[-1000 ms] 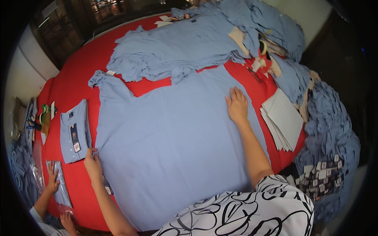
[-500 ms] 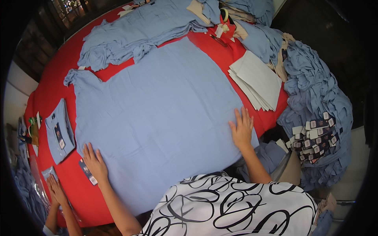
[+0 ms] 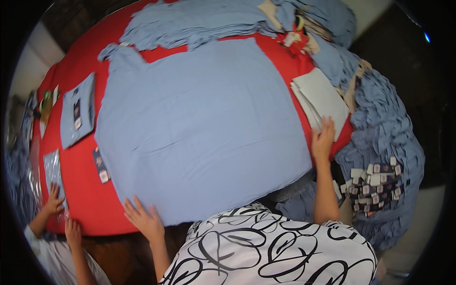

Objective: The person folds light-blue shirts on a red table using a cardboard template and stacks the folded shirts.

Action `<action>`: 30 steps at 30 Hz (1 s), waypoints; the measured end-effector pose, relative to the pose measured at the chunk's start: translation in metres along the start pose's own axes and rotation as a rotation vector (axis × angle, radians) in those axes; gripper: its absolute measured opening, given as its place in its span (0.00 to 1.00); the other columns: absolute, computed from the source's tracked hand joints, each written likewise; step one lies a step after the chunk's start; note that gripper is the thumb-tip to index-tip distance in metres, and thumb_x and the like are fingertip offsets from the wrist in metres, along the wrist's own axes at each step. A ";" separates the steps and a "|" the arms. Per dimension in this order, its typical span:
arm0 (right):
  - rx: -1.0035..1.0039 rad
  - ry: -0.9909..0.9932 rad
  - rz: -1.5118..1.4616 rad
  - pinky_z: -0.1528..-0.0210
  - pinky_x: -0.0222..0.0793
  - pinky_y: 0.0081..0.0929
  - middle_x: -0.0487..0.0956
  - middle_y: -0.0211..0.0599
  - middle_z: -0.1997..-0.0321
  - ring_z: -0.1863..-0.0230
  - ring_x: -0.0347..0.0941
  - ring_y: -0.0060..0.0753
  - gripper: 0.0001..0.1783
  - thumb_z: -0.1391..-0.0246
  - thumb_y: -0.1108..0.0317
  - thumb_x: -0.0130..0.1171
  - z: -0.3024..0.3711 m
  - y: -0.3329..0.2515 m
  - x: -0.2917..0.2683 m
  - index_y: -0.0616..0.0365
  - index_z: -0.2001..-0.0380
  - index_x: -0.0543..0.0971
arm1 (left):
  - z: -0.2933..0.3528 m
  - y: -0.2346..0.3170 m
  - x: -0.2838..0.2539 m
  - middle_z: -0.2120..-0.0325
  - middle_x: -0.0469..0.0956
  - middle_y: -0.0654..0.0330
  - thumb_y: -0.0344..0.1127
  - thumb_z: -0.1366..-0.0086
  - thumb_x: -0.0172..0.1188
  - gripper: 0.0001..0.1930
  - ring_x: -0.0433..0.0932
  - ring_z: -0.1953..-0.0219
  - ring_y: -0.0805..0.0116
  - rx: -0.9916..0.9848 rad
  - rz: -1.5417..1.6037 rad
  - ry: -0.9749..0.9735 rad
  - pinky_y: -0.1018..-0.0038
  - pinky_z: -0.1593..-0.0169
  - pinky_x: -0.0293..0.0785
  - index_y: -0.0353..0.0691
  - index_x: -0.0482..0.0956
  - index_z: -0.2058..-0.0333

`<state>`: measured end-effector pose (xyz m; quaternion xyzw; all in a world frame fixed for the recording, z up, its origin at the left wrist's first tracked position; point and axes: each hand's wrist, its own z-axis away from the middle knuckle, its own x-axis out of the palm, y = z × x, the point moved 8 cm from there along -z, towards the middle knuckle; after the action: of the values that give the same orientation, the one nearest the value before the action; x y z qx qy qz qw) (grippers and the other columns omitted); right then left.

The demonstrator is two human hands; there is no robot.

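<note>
A light blue garment [image 3: 204,123] lies spread flat across the red-covered table, its collar end at the far left bunched up. My left hand [image 3: 146,221] rests open at the garment's near left corner, fingers stretched over its edge. Out to the right, my right hand [image 3: 324,137] is open too, its fingertips over the near edge of a stack of white sheets [image 3: 325,97]. Whether they touch the sheets I cannot tell. A dark hang tag [image 3: 100,166] lies beside the garment's left edge.
On the red cloth [image 3: 109,209] to the left lies a folded blue garment [image 3: 78,111] with a tag. A co-worker's hands [image 3: 54,202] are beside a bagged blue item [image 3: 53,168]. Blue garments [image 3: 199,23] lie stacked at the back; a tagged heap [image 3: 389,128] hangs at right.
My right hand has left the garment and moved right to the sheets. My left hand has slid nearer along the garment's edge. The co-worker's hands have come apart.
</note>
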<state>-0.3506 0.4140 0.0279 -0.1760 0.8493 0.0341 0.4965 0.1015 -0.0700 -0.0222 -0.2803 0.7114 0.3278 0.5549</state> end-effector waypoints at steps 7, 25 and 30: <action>0.134 -0.363 0.032 0.32 0.55 0.46 0.62 0.53 0.31 0.31 0.57 0.58 0.34 0.40 0.59 0.56 -0.056 0.092 0.068 0.56 0.33 0.62 | -0.004 0.003 -0.012 0.30 0.43 0.38 0.52 0.35 0.57 0.40 0.42 0.28 0.40 -0.067 0.043 -0.057 0.45 0.30 0.37 0.36 0.54 0.32; -0.269 -0.132 -0.397 0.54 0.70 0.28 0.80 0.50 0.63 0.60 0.78 0.34 0.14 0.36 0.71 0.50 -0.126 -0.194 -0.128 0.67 0.52 0.76 | -0.120 -0.072 -0.034 0.69 0.77 0.52 0.40 0.39 0.65 0.14 0.76 0.66 0.46 -0.286 0.247 0.026 0.57 0.62 0.73 0.36 0.73 0.65; -0.444 -0.421 -1.106 0.48 0.65 0.22 0.78 0.33 0.55 0.54 0.72 0.25 0.15 0.37 0.71 0.52 -0.132 -0.362 -0.131 0.70 0.52 0.75 | -0.135 -0.103 -0.001 0.71 0.79 0.56 0.32 0.37 0.63 0.11 0.78 0.67 0.64 -0.599 0.948 -0.149 0.66 0.63 0.74 0.37 0.72 0.60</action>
<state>-0.2818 0.0797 0.2491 -0.6773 0.4896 -0.0181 0.5489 0.0984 -0.2391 -0.0139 -0.0517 0.5943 0.7477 0.2918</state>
